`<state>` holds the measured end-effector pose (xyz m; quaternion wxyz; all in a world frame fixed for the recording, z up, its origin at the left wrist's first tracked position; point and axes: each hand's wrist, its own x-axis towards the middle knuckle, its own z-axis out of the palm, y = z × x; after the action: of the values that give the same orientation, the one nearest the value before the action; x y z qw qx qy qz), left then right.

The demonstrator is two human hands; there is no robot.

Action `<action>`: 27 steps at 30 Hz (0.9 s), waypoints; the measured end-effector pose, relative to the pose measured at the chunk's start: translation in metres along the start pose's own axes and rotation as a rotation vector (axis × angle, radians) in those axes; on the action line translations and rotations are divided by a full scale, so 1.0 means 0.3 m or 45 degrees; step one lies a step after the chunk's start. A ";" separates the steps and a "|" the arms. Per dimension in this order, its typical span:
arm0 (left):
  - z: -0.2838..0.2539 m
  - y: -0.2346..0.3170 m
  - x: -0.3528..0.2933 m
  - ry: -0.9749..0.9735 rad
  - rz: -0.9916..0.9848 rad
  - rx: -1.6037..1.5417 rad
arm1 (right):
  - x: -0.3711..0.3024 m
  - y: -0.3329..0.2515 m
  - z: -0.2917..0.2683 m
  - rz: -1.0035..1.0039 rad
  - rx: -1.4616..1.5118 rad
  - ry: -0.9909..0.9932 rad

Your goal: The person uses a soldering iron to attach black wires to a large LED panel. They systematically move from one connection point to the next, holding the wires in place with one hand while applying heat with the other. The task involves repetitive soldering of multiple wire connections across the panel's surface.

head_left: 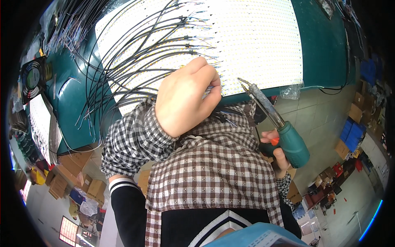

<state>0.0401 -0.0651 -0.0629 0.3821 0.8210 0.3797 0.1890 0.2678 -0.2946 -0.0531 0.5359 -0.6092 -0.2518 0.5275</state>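
Note:
My left hand is over the near edge of a white sheet of small LED boards, thumb and fingers pinched together. What they pinch is hidden by the fingers. Several black cables arc in from the left, their thin coloured wire ends lying along a row on the sheet, and some pass beneath this hand. My right hand is closed around a green soldering gun with a red trigger. Its metal tip points up and left, just right of the left hand, above the sheet's near edge.
The sheet lies on a green table. At the left are a small black fan, a stack of white sheets and a bundle of loose wires. Clear plastic sits at the near right corner. Cardboard boxes stand on the floor.

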 end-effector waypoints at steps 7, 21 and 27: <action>0.024 0.003 -0.007 0.054 0.004 0.012 | 0.019 -0.014 0.007 -0.001 -0.061 -0.025; 0.029 0.003 -0.004 0.043 0.006 -0.017 | 0.020 -0.007 0.032 -0.087 -0.171 0.002; 0.031 0.007 -0.005 0.062 -0.002 -0.015 | 0.029 -0.016 0.029 -0.100 -0.282 -0.032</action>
<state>0.0457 -0.0717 -0.0671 0.3778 0.8135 0.3884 0.2110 0.2639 -0.2824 -0.0508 0.4825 -0.6476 -0.3390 0.4825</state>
